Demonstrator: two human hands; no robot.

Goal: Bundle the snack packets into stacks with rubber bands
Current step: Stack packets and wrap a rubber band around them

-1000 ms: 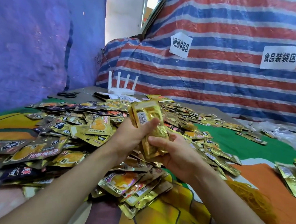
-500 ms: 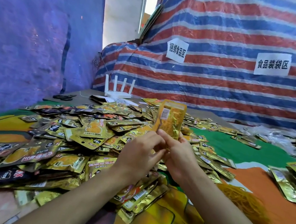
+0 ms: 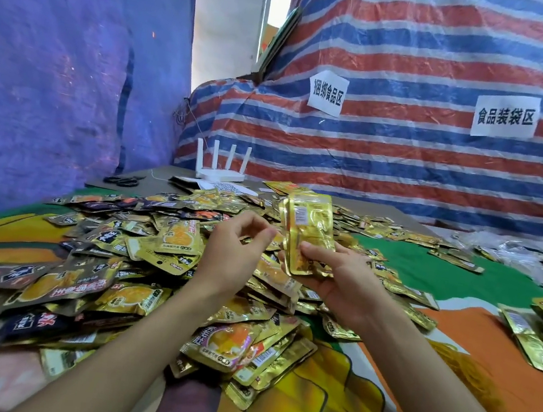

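Poster1: Left hand [image 3: 233, 252] has come away to the left of the stack since half a second ago, right?

Poster2: Yep. Its fingertips [image 3: 264, 236] are curled together just beside the packets' edge, can't tell if they're pinching anything. Right hand [image 3: 339, 280] has thumb and fingers wrapped round the bottom of the stack of gold packets [image 3: 310, 225], upright above the loose pile [image 3: 125, 255] on the table [image 3: 306, 400].

Bright even daylight, blown-out window [image 3: 277, 16] behind — wide-angle edge bending, foil glare
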